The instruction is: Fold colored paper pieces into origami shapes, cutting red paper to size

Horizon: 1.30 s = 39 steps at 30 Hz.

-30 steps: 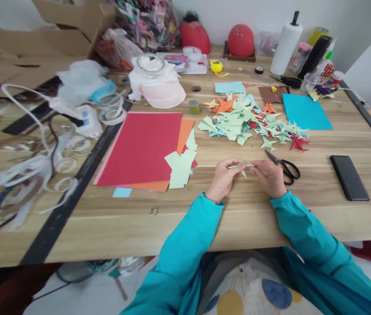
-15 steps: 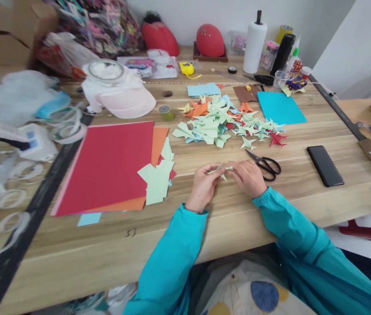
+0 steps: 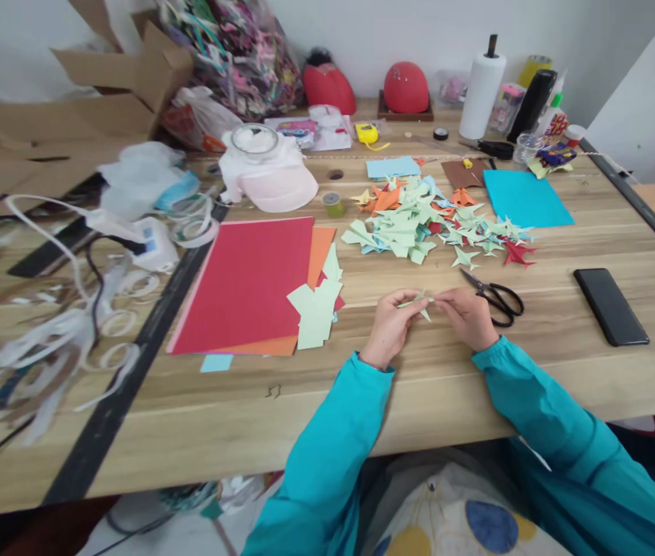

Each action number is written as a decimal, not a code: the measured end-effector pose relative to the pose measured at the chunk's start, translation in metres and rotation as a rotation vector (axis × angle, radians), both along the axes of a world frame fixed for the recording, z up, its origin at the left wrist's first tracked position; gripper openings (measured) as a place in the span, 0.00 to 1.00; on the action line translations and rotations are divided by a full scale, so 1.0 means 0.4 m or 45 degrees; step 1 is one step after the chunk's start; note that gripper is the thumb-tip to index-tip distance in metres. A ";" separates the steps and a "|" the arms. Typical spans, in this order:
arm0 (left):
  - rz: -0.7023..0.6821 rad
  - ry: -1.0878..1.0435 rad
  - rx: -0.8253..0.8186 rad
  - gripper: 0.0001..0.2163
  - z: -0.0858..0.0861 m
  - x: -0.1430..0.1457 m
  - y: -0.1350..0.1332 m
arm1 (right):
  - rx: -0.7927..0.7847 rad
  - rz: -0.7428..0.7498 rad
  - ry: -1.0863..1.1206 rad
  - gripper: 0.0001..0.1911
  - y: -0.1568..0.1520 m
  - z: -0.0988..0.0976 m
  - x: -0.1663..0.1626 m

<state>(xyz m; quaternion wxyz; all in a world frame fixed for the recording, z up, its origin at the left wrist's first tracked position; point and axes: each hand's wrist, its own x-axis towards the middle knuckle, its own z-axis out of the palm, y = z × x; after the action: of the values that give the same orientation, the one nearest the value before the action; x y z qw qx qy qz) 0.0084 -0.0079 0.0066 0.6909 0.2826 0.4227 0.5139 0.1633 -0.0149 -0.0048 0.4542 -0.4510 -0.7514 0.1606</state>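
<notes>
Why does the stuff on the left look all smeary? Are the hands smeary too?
Head view: the white tape rolls near the left edge are smeared and soft; in the same view the left hand, right hand and the folded green paper they pinch look sharp; light is soft, shadows faint, no glare on the phone.

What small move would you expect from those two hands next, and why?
Likely a crease pressed into the small green paper piece: the left hand and the right hand each pinch an end of it, apart from the pile of folded paper shapes behind.
</notes>
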 end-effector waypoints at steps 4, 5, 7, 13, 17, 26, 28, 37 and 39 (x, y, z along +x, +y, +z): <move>-0.027 0.021 0.027 0.13 0.002 0.001 -0.001 | -0.015 -0.012 -0.020 0.09 0.002 -0.005 0.003; -0.030 0.015 0.028 0.14 0.002 0.001 -0.001 | -0.007 -0.018 -0.016 0.08 0.002 -0.006 0.003; -0.031 -0.001 0.025 0.14 0.003 0.001 -0.001 | -0.006 -0.046 -0.010 0.06 0.002 -0.007 0.002; -0.009 -0.012 0.008 0.14 0.001 -0.001 0.001 | -0.030 -0.074 0.029 0.08 -0.002 0.000 -0.003; -0.002 -0.011 0.014 0.14 0.001 0.000 0.001 | -0.090 -0.064 0.181 0.07 -0.006 0.002 -0.005; -0.048 0.114 0.052 0.13 -0.008 -0.001 -0.002 | -0.507 -0.026 0.713 0.18 0.003 0.001 -0.008; -0.054 0.144 0.062 0.13 -0.012 0.000 -0.002 | -0.592 -0.049 0.767 0.19 0.006 0.004 -0.005; -0.007 0.159 0.070 0.13 -0.013 -0.002 0.000 | -0.783 -0.076 0.947 0.18 0.015 0.023 0.000; 0.007 0.155 0.063 0.13 -0.014 -0.003 0.002 | -0.777 -0.084 0.925 0.17 0.012 0.030 -0.002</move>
<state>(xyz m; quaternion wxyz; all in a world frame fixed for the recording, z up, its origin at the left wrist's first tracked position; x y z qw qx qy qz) 0.0073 -0.0072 0.0008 0.6553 0.3294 0.4517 0.5080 0.1624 -0.0099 0.0071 0.5392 -0.5021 -0.4478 0.5067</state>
